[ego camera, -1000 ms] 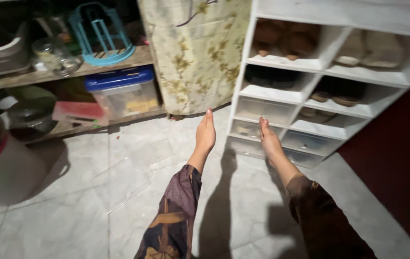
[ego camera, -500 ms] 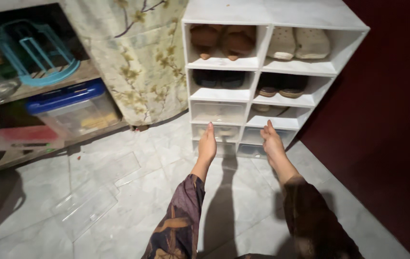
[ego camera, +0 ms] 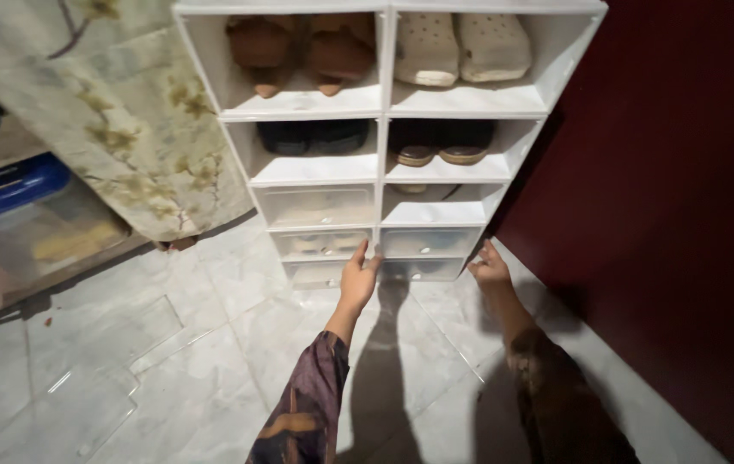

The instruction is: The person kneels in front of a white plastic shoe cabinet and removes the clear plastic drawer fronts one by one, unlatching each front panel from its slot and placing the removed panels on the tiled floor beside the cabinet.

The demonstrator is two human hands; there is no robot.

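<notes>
A white shoe rack [ego camera: 384,120] of stacked boxes stands against a dark red wall [ego camera: 667,198]. Its top row holds brown shoes [ego camera: 298,51] and cream clogs [ego camera: 461,43]; dark shoes [ego camera: 440,142] sit in the row below. The lowest boxes have clear front flaps. My left hand [ego camera: 356,279] reaches out with fingers apart, its tips touching the seam between the two bottom boxes. My right hand [ego camera: 489,268] touches the rack's lower right corner by the floor, empty. Both arms wear dark patterned sleeves.
A floral curtain [ego camera: 118,129] hangs left of the rack. Further left, a wooden shelf holds a clear bin with a blue lid [ego camera: 15,215]. A clear plastic panel [ego camera: 83,378] lies flat on the pale marble floor tiles.
The view has swung right and closer to the rack. Both hands have moved forward and down, from in front of the rack to touching its bottom boxes.
</notes>
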